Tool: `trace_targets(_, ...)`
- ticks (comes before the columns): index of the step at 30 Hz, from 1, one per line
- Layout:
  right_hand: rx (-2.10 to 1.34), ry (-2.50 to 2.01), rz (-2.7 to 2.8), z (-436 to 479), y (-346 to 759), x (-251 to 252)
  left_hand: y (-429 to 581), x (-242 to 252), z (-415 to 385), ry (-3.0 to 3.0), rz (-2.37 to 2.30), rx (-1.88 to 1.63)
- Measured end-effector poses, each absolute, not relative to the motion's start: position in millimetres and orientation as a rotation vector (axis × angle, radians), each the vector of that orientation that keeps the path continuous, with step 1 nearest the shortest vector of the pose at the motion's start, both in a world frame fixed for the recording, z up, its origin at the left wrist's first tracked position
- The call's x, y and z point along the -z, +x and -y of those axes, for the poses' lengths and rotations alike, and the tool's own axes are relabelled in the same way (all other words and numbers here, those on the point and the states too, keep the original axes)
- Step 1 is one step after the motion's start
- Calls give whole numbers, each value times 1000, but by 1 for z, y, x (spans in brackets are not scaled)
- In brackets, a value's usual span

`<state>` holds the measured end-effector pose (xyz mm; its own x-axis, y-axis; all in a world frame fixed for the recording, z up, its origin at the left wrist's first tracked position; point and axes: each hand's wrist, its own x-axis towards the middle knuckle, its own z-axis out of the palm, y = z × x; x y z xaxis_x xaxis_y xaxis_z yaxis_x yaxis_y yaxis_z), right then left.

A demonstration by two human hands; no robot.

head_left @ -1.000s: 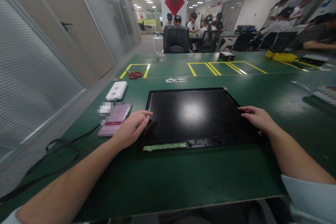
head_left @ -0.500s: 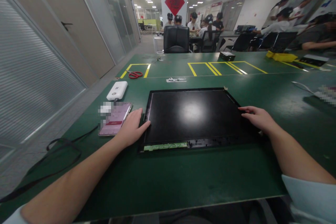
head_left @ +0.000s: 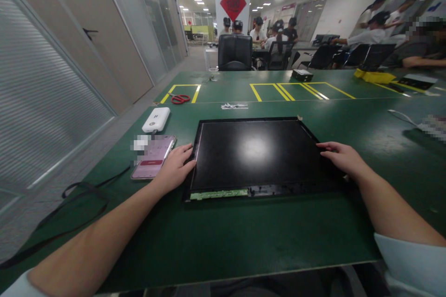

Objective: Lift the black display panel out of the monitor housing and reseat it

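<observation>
A black LCD screen panel (head_left: 258,153) lies face up on the green table. A strip of green circuit board (head_left: 219,194) runs along the left part of its near edge. My left hand (head_left: 177,167) rests at the panel's left edge, fingers stretched and thumb apart, fingertips touching the frame. At the right edge is my right hand (head_left: 343,158), fingers extended and parted from the thumb, tips against the rim. Its lower fingers are hidden. Neither hand grips the panel. Beside my left hand lies a phone (head_left: 153,158) with a lit screen.
A white power bank (head_left: 156,119) lies beyond the phone. Red-handled scissors (head_left: 180,99) and small white strips (head_left: 234,106) lie farther back. A black strap (head_left: 85,190) trails off the left side. Yellow tape outlines (head_left: 272,85) mark the table; several people sit beyond.
My left thumb has slid back from the panel's face to its left edge, and the left fingers have shifted slightly. My right hand and the panel look still.
</observation>
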<state>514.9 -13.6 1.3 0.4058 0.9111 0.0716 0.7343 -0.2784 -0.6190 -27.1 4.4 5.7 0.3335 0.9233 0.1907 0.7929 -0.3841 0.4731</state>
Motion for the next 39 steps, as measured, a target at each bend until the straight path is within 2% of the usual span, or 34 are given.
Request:
trace_targets(5, -416, -2100, 1374, 12, 517, 2, -18, -19, 4, 2062, -1444, -854)
trace_targets(8, -398, -2095, 1387, 11, 519, 4, -8, -25, 12, 1633, -1375, -1004)
trace_targets(11, -403, -2120, 1380, 11, 519, 3, 3, -31, 19, 1127, -1293, -994)
trace_targets(14, -415, -2137, 1363, 11, 517, 2, 9, -38, 24, 897, -1242, -990)
trace_targets(28, -410, -2111, 1408, 9, 524, 8, 17, -45, 22, 634, -1181, -1136)
trace_targets(39, -469, -2089, 1373, 9, 526, 9, 16, -44, 24, 651, -1214, -1124)
